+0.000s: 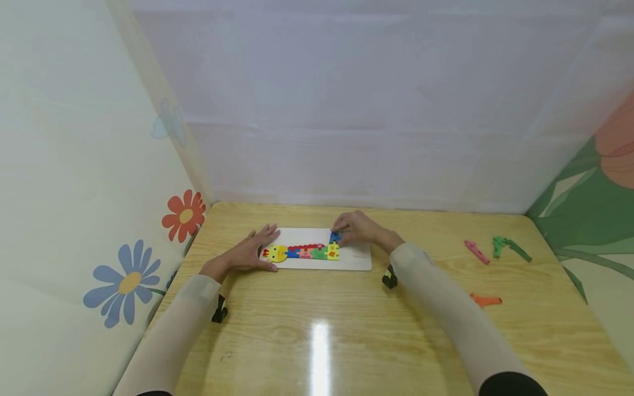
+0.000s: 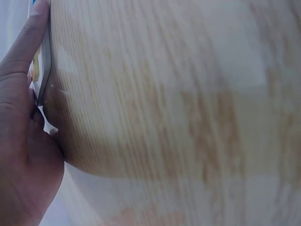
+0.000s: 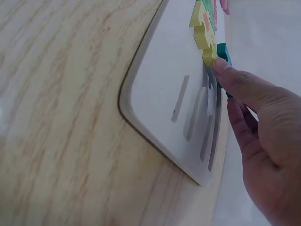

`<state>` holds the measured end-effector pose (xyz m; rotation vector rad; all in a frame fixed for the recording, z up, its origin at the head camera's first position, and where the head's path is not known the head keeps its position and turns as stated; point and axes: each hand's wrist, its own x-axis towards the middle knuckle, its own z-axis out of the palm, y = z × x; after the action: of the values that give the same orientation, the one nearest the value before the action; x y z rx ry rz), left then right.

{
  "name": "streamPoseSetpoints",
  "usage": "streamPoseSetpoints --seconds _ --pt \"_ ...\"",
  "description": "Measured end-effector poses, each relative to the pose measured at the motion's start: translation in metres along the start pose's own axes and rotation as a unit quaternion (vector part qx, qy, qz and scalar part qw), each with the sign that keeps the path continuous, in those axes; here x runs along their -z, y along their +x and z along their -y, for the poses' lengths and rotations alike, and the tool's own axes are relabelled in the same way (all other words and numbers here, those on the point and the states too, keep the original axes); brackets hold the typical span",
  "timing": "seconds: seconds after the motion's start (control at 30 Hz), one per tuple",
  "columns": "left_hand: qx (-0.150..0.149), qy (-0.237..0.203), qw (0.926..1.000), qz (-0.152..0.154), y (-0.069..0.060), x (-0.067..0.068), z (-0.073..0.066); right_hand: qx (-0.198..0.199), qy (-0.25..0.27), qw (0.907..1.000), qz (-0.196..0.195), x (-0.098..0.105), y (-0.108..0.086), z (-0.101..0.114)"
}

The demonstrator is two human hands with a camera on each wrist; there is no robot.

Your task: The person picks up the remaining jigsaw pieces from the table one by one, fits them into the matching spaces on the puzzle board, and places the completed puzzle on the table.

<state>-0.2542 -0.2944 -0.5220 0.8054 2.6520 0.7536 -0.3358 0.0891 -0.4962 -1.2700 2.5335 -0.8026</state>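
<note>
The board (image 1: 354, 263) was white, its giraffe head (image 1: 275, 253) yellow with red, the joined pieces (image 1: 305, 253) red, blue, pink, green and yellow, the pinched piece (image 1: 334, 237) blue. The table (image 1: 277, 324) showed tan wood grain; the sleeves (image 1: 441, 297) were cream. One wall flower (image 1: 185, 215) was red with a yellow centre.

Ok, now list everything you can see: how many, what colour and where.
Table: 1, wood-toned, centre
Walls: 3, pale, around the table
Flower prints: 3, red, blue, orange, side walls
Leaf prints: several, green, right wall
Board: 1, white, on the table
Head piece: 1, yellow, board's left end
Body pieces: several, mixed colours, board's middle
Blue piece: 1, blue, over the board
Pink piece: 1, pink, table's right
Green pieces: apparently 2, light and dark green, table's right
Orange piece: 1, orange, table's right
Wrist devices: 2, black, at the wrists
Sleeves: 2, pale, both arms
Left hand: 1, bare, board's left end
Right hand: 1, bare, pinching the blue piece
</note>
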Motion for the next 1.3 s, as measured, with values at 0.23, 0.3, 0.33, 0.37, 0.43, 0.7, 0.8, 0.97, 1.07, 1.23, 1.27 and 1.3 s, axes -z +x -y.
streamPoseSetpoints --seconds 0.23,0.3,0.33,0.37,0.43,0.7,0.8,0.97,1.07,1.23,1.27,1.3 --pt "-0.001 0.006 1.0000 -0.006 0.0012 0.0025 -0.0002 -0.009 0.019 0.9998 0.005 0.0033 0.0013 0.0009" --pt "0.000 0.003 1.0000 -0.006 0.0004 0.0037 0.0001 -0.008 0.024 0.9997 0.008 0.0035 0.0017 0.0014" --pt "0.001 0.002 1.0000 -0.006 -0.0003 0.0035 0.0005 -0.008 0.024 0.9996 0.010 0.0028 0.0018 0.0015" --pt "0.002 0.001 1.0000 -0.004 -0.0009 0.0033 0.0009 -0.006 0.023 0.9996 0.011 0.0023 0.0018 0.0019" --pt "0.002 0.000 1.0000 -0.003 -0.0020 0.0033 0.0014 -0.006 0.021 0.9997 0.012 0.0015 0.0019 0.0019" --pt "-0.003 -0.006 1.0000 -0.006 -0.0017 0.0057 -0.0025 -0.015 0.017 0.9996 0.016 0.0028 0.0012 0.0009" --pt "-0.002 -0.011 0.9999 -0.004 -0.0019 0.0061 -0.0047 -0.013 0.020 0.9995 0.020 0.0040 0.0005 0.0017" --pt "0.005 -0.009 0.9999 0.001 -0.0016 0.0069 -0.0060 -0.013 0.023 0.9994 0.022 0.0054 0.0002 0.0025" --pt "0.006 -0.007 0.9999 0.004 -0.0012 0.0068 -0.0058 -0.016 0.024 0.9993 0.022 0.0046 0.0000 0.0014" --pt "0.007 -0.009 0.9999 0.003 -0.0006 0.0062 -0.0060 -0.018 0.022 0.9995 0.012 0.0036 -0.0015 0.0009" --pt "0.006 -0.010 0.9999 0.002 -0.0005 0.0059 -0.0061 -0.019 0.021 0.9995 0.010 0.0033 -0.0020 0.0005" --pt "0.006 -0.010 0.9999 0.001 0.0000 0.0054 -0.0058 -0.019 0.019 0.9996 0.008 0.0030 -0.0025 0.0000"
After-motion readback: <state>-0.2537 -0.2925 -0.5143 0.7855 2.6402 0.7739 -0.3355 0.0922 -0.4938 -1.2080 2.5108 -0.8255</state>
